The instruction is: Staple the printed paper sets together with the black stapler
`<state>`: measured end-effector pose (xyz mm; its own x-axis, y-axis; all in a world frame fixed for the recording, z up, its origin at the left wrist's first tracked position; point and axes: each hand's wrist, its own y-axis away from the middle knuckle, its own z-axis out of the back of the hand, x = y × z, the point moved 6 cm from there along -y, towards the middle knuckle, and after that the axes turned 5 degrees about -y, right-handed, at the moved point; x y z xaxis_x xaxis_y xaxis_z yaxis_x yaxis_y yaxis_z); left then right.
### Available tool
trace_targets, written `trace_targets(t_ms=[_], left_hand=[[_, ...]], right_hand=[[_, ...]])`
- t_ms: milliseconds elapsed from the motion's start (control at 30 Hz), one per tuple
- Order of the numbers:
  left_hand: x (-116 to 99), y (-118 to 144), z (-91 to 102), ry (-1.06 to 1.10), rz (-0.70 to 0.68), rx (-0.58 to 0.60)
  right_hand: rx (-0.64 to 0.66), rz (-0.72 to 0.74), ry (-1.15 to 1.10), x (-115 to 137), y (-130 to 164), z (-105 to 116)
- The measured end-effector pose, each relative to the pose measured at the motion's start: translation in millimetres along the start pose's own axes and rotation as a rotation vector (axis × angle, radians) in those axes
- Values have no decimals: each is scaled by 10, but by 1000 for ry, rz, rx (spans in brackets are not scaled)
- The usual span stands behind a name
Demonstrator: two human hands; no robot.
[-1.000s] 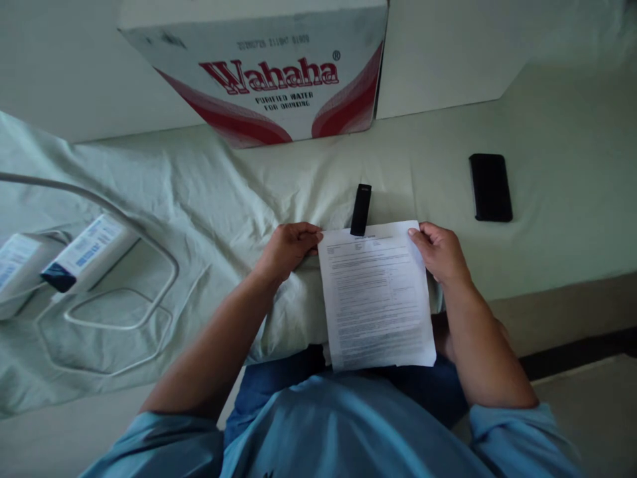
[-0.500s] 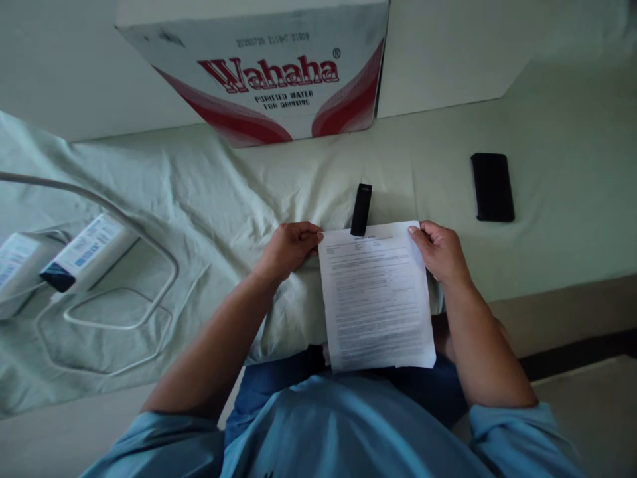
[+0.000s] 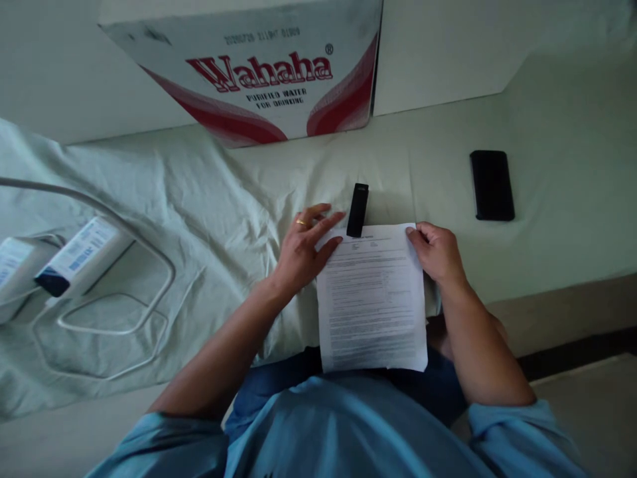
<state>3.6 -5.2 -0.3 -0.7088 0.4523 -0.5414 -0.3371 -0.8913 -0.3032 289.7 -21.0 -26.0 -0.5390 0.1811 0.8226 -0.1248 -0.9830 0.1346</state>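
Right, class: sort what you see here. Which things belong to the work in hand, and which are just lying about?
In hand:
printed sheet, right hand gripping its top corner
left hand, fingers spread at its other top corner
small black device at its top edge

Lying about:
black phone
Wahaha box
white cable

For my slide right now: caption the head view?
Left hand reaches toward a black stapler; right hand grips the printed sheet.

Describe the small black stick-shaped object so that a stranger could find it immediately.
Start at the big Wahaha box and go down the pale green sheet to the printed paper. The small black stick lies at its top edge. It is far narrower than the black phone.
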Motion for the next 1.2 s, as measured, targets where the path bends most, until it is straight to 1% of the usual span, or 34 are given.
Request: trace_targets(t_ms=[33,100,233,400,467,533,767,967,1100,1200], left_hand=[[-45,-19,-34,9,-49,13],[-111,-67,-92,8,-93,15],[-191,-136,-168,-19,-63,-13],[-279,-135,-138,-156,-63,-84],[-307,-139,-120,-184,-86,-78],[-321,-148,-112,-182,-100,-47],[-303,-144,-133,-122,-75,-1],[-319,-97,-181,-171,-97,29],[-267,-89,-194,-161,-92,57],[-132,-44,-194,-79,-73,81]], right_hand=[[2,-2,2,3,1,1],[7,-10,-2,5,2,-1],[19,-17,-16,2,2,-10],[13,-20,-39,-7,-1,-13],[7,-19,-44,-5,-1,-11],[2,-16,-50,1,0,-6],[3,-15,-18,24,2,6],[16,-9,-36,7,-10,-6],[81,-10,-116,-49,-24,-19],[177,-1,-206,-50,-14,-16]])
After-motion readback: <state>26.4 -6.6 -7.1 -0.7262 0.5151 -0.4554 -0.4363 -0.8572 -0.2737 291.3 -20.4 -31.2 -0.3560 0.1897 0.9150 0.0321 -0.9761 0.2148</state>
